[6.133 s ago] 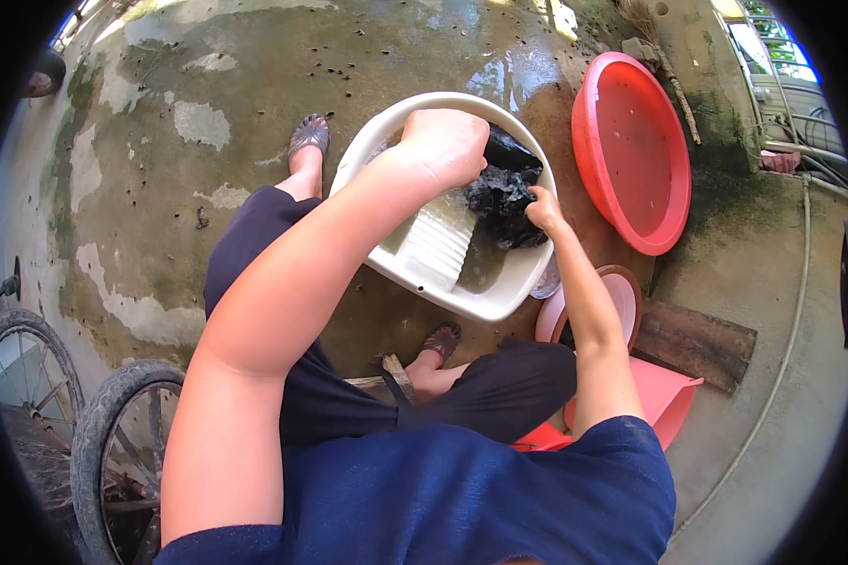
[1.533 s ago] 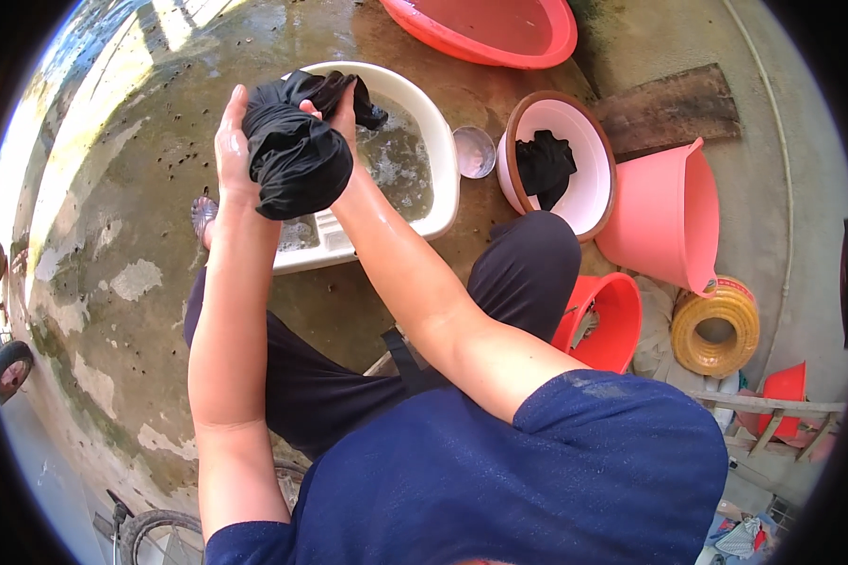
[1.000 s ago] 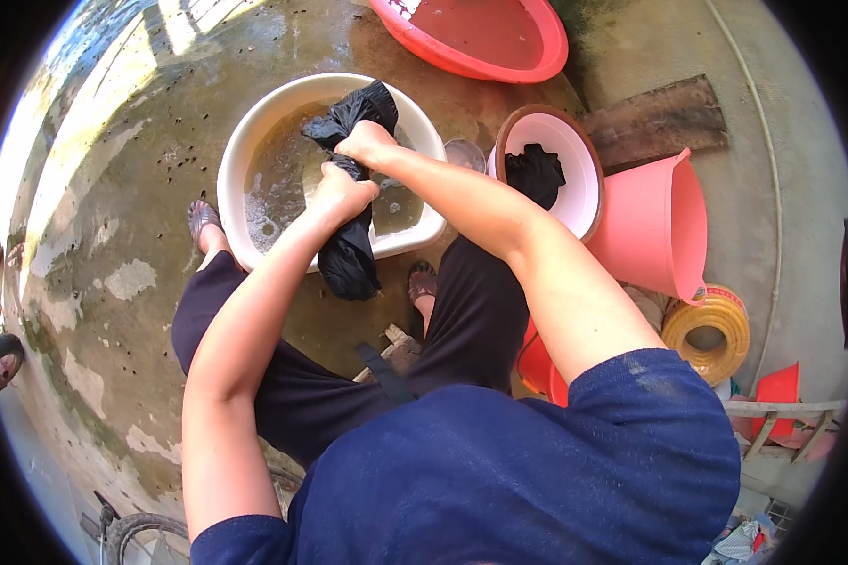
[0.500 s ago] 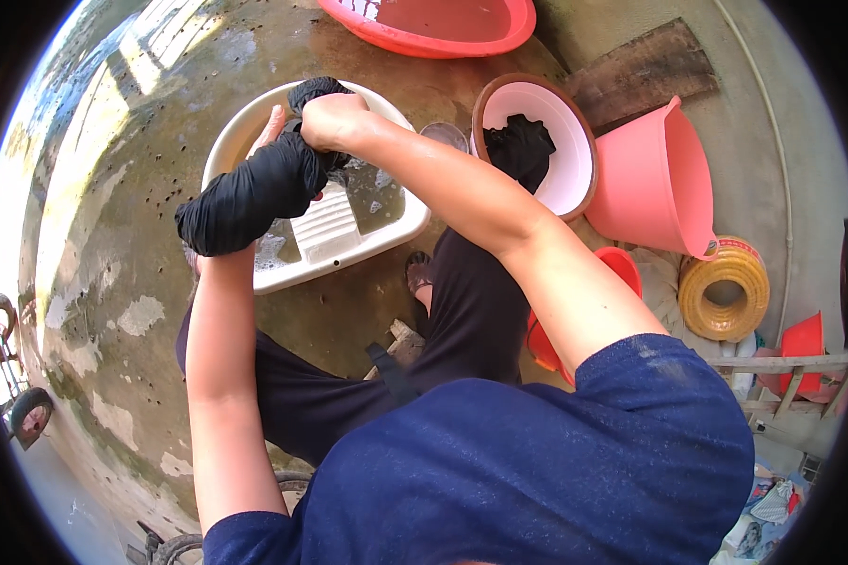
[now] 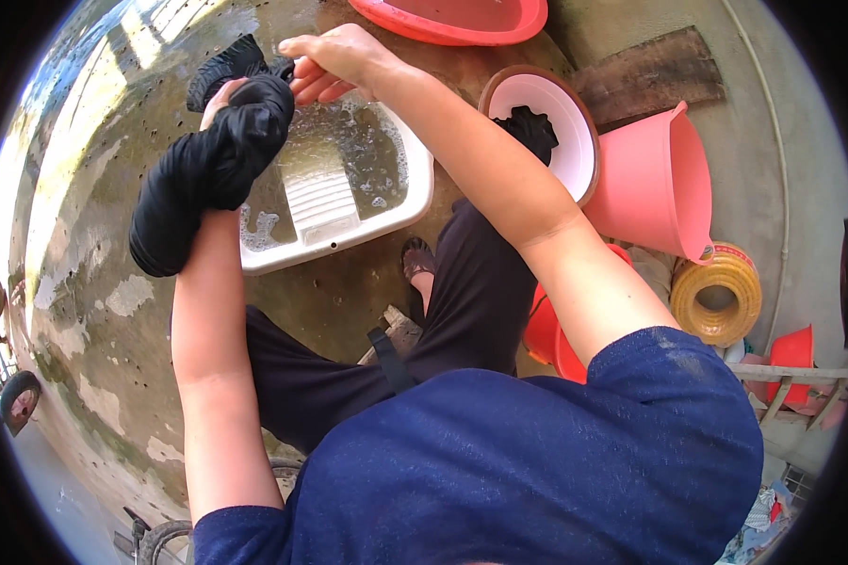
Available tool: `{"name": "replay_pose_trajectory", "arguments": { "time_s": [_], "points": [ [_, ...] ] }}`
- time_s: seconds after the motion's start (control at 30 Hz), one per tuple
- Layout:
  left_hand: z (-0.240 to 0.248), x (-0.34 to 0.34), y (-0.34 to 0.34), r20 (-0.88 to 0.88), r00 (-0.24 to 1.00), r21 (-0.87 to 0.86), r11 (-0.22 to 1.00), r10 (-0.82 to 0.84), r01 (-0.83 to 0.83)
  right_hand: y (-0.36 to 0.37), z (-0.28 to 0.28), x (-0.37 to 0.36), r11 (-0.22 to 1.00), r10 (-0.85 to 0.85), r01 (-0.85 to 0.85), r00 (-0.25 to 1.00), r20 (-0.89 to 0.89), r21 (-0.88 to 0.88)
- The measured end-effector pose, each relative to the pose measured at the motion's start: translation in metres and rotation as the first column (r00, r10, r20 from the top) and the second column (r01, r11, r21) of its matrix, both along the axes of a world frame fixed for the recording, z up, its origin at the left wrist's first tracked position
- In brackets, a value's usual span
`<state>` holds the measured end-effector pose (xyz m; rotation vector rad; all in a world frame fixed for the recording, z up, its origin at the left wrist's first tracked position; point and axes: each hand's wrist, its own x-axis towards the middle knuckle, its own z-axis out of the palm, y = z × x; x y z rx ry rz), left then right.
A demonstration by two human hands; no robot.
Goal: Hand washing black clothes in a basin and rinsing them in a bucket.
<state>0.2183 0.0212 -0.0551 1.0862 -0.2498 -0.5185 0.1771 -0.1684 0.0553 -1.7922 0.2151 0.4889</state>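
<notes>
1. Over the left grip (image 5: pixel 221 102) lies the twisted, wadded black cloth (image 5: pixel 207 165), long axis slanting leftward and back along the forearm (image 5: pixel 209 311); whether these fingers clamp is hidden.
2. Just right of its far end, the right grip (image 5: pixel 344 58) hangs loosely parted, contact unclear.
3. Right of the left grip sits the white plastic basin (image 5: pixel 416 179).

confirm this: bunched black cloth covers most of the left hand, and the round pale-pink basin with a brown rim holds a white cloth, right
The basin holds a black cloth, not a white one, as the head view shows; bunched cloth does cover most of the left hand.
</notes>
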Motion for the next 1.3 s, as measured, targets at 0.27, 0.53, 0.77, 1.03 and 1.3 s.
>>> {"name": "replay_pose_trajectory", "arguments": {
  "time_s": [0.27,0.53,0.77,1.03,1.3],
  "points": [
    [-0.017,0.033,-0.002,-0.304,0.941,-0.078,0.981,0.149,-0.180,0.003,-0.064,0.018,0.591,0.302,0.002,0.927,-0.224,0.806],
    [0.055,-0.060,-0.029,0.447,0.873,0.477,0.878,-0.196,-0.047,0.021,-0.048,0.044,0.811,-0.070,0.001,0.993,0.095,0.586],
    [0.013,-0.071,-0.035,0.386,0.922,0.296,0.950,-0.021,-0.102,0.024,-0.061,0.030,0.957,-0.101,0.218,0.870,0.483,-0.192],
    [0.029,-0.027,-0.019,-0.407,0.861,-0.390,0.911,-0.304,0.137,0.042,-0.022,-0.004,0.752,0.317,0.037,0.855,0.410,-0.659],
    [0.073,-0.062,-0.034,-0.067,0.996,-0.036,0.998,0.052,-0.054,0.031,0.015,-0.014,0.972,0.231,-0.192,0.881,0.414,-0.134]
  ]
}}
